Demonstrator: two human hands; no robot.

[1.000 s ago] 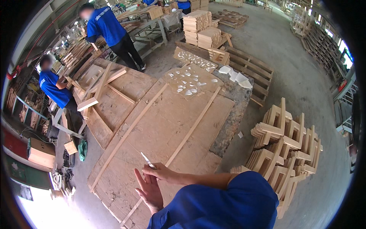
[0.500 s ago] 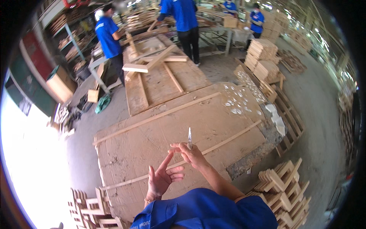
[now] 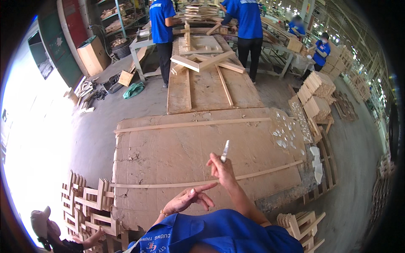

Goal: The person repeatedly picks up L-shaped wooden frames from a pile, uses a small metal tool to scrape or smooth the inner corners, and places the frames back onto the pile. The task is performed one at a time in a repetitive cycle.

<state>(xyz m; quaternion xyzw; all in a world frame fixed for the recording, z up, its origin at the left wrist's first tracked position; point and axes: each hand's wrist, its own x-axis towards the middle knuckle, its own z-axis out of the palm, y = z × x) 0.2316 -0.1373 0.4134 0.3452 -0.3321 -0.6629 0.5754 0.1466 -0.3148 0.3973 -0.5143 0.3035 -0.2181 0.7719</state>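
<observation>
My right hand (image 3: 223, 172) is raised above the cardboard-covered table (image 3: 168, 158), its fingers closed around a slim, whitish pointed tool (image 3: 226, 148) that sticks up past the knuckles. I cannot make out the tool's kind. Lower and to the left, my left hand (image 3: 192, 199) is empty, its index finger stretched toward my right wrist and its other fingers loosely bent. Two thin wooden strips lie across the cardboard: a far strip (image 3: 194, 123), and a near strip (image 3: 263, 170) passing just beyond my left hand. White blobs (image 3: 283, 135) dot the table's far right corner.
Stacked wooden frames stand at left (image 3: 95, 198) and right (image 3: 300, 225). A person (image 3: 48, 227) reaches toward the left stack. Beyond, another table (image 3: 206, 90) bears crossed wooden pieces (image 3: 206, 63). Co-workers in blue shirts stand farther off. A pallet (image 3: 327, 164) lies right.
The view has turned leftward, so the scene sits farther right. My hands, close together at the fingertips before, are now apart, with the left lower. A person has appeared at the lower left.
</observation>
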